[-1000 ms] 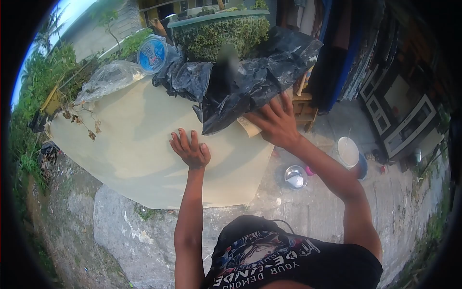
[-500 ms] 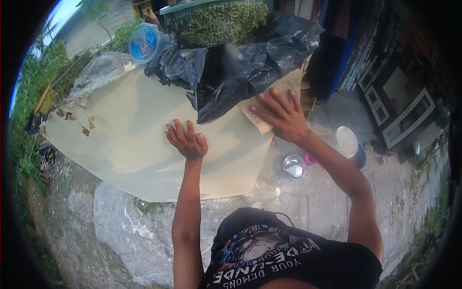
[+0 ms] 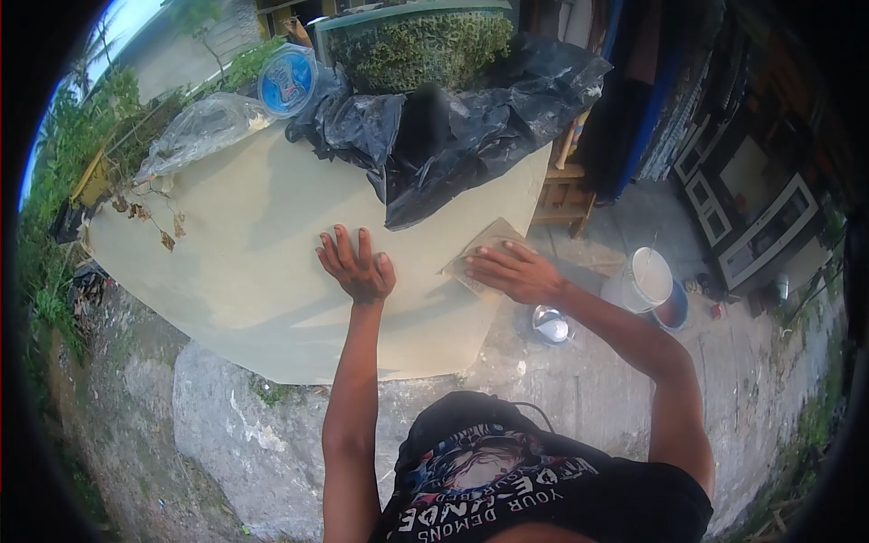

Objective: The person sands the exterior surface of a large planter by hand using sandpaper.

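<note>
My left hand rests with fingers spread on a large cream-coloured board. To its right, my right hand presses a brownish sheet of sandpaper against the board near its right edge. The fingers of that hand lie flat and close together over the sheet, hiding much of it. A crumpled black plastic sheet covers the far part of the board, just beyond both hands.
On the black plastic stands a planted tub. A blue round lid and clear plastic lie at the far left. Beyond the right edge are a wooden stand, a white bucket and a shiny bowl on concrete.
My right hand and the sandpaper have slid nearer to me, off the area beside the black plastic, and the fingers have drawn together. My left hand stays in place on the board.
</note>
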`<state>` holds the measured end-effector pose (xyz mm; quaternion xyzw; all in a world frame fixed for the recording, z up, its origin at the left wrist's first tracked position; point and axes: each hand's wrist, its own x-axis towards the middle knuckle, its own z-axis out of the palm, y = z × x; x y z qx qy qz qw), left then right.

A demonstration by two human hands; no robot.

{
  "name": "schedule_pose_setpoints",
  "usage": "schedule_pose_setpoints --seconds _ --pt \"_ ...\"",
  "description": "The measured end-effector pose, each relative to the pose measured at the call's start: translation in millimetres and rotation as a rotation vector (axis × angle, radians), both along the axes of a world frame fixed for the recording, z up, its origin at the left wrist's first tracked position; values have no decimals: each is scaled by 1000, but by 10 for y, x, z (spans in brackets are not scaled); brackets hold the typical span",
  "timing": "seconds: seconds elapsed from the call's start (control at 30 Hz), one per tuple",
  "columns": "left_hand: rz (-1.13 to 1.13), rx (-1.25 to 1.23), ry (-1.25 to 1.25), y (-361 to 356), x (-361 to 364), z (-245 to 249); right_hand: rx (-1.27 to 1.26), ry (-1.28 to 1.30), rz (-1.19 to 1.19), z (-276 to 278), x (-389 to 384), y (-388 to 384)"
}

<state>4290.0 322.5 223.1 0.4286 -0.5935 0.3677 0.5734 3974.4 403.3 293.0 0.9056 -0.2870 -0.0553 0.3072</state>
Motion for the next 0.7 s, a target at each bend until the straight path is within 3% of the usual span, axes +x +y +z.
schedule_pose_setpoints --seconds 0.03,0.1,0.2,0.4,0.5,0.63,0.7 --pt "-5 5 -5 -7 4 -1 -69 -77 -77 277 59 35" --pt "-10 -8 5 -10 -1 -2 -285 -473 -18 683 182 1" --pt "-13 -4 4 0 -5 12 -473 -695 -26 953 340 -67" --pt "-5 42 19 46 1 17 -38 -179 -22 -303 78 66" --pt "2 7 25 17 -3 18 44 44 -16 -354 29 -2" --pt "-31 1 87 1 -30 13 -399 -585 -81 751 490 -2" --pt "-40 12 83 12 -38 1 -431 -640 -80 1083 668 -126"
